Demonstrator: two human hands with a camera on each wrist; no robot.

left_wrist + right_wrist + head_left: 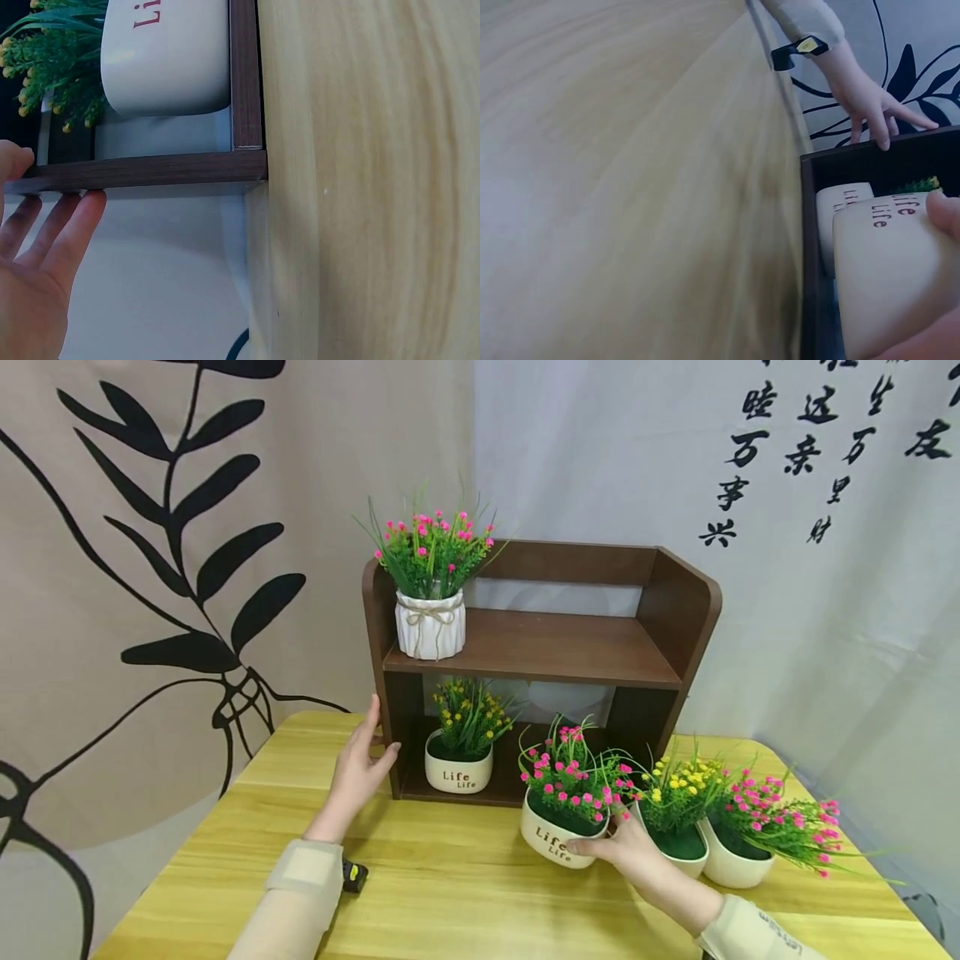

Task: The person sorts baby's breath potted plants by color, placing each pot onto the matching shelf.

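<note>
My left hand straddles the left side panel of a brown two-tier wooden shelf, thumb inside and fingertips against the outer face. The left wrist view shows this left hand pinching the panel's edge. With my right hand I hold a white "Life" flowerpot of pink artificial flowers by its right side, tilted in front of the lower tier. In the right wrist view the held flowerpot overlaps the shelf opening. Inside the lower tier, at left, sits a white flowerpot with yellow flowers.
A ribbed white pot of pink flowers, tied with twine, stands on the upper tier at left. Right of my right hand are a yellow-flowered pot and a pink-flowered pot on the wooden table. A printed curtain hangs behind.
</note>
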